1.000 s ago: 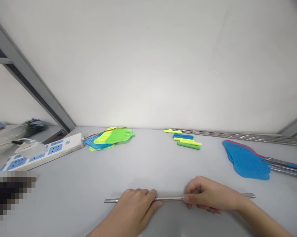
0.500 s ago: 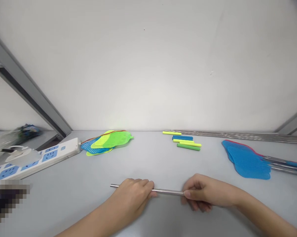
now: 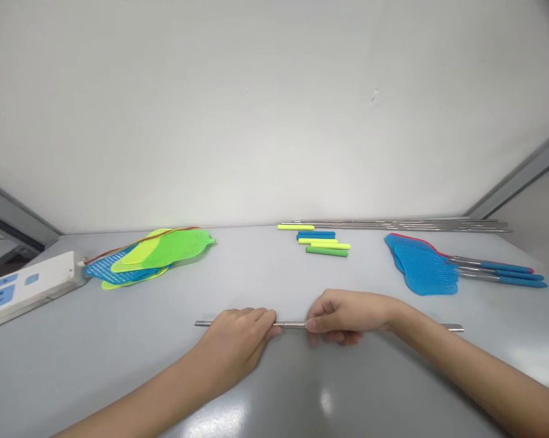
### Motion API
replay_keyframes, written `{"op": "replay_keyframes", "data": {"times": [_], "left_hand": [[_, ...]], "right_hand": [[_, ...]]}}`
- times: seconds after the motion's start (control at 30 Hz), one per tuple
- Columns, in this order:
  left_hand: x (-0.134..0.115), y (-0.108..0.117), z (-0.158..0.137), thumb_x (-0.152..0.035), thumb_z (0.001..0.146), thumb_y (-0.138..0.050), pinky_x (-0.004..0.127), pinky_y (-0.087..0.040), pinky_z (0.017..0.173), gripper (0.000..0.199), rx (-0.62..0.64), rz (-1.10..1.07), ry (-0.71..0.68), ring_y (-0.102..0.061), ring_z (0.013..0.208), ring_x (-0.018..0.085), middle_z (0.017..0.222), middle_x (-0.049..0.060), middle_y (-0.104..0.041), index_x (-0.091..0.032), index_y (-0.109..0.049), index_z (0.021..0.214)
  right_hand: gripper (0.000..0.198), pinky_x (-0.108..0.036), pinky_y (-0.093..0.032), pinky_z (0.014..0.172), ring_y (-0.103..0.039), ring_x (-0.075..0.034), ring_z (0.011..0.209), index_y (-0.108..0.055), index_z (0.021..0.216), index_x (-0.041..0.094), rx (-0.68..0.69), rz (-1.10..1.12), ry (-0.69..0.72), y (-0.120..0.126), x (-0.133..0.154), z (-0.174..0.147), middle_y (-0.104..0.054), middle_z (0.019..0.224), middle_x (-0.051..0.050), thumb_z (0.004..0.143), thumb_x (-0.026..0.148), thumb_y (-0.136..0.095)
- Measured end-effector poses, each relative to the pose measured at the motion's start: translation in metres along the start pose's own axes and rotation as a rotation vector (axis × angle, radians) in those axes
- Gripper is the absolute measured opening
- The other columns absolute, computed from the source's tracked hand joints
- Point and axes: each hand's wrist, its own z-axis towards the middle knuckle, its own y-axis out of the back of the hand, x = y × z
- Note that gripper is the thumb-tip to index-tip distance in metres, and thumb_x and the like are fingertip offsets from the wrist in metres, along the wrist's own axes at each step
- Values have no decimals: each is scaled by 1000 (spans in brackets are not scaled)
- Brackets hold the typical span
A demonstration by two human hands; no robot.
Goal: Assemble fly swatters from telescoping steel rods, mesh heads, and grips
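A thin metal rod (image 3: 293, 325) lies crosswise low in the picture, with a step in its thickness between the hands. Wrapped round its left part is my left hand (image 3: 244, 337), knuckles up, and a short end sticks out beyond it. My right hand (image 3: 336, 316) pinches the rod a little way to the right, thumb in front and the other fingers curled. Past my right forearm the rod's far end shows again; the forearm hides the stretch between.
Mesh swatter heads (image 3: 178, 250) lie at the left beside a power strip (image 3: 37, 280). Coloured grip tubes (image 3: 327, 251) and a bundle of metal rods (image 3: 393, 225) lie by the wall. At the right are blue swatters (image 3: 425, 267) with handles.
The view has swung to the right. My right hand has come closer to my left along the rod, and the rod's right end now shows beyond the forearm.
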Motion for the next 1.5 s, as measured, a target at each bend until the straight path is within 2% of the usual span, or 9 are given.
{"op": "replay_keyframes", "data": {"times": [0.3,0.87,1.1,1.5], "left_hand": [[-8,-3,-9,-32,86,-19,24,-27,45,32,-30,55,11,-49,53,12,62,-1,-53,-19,-45,71],[-18,-5,-16,-29,86,-19,24,-23,41,32,-6,52,-5,-47,44,11,56,-2,-53,-18,-42,67],[-18,-2,-11,-25,85,-21,24,-25,41,27,61,18,16,-50,47,12,61,0,-55,-18,-42,68],[-21,-6,-6,-22,84,-24,24,-26,41,23,72,46,20,-50,45,13,59,-1,-53,-18,-42,70]], "right_hand": [[42,-16,-26,39,-32,-4,46,-61,83,12,-119,-69,-4,-14,3,-6,-38,55,3,70,50,-46],[43,-18,-21,36,-29,-4,41,-61,73,11,-146,-81,-45,-26,3,-7,-34,47,4,68,51,-47],[38,-18,-17,34,-27,-4,40,-60,69,12,-139,8,-65,-23,1,-4,-33,45,4,67,48,-50],[35,-18,-15,33,-25,-3,38,-60,67,12,-149,26,-101,-22,1,-1,-31,43,5,66,46,-52]]}}
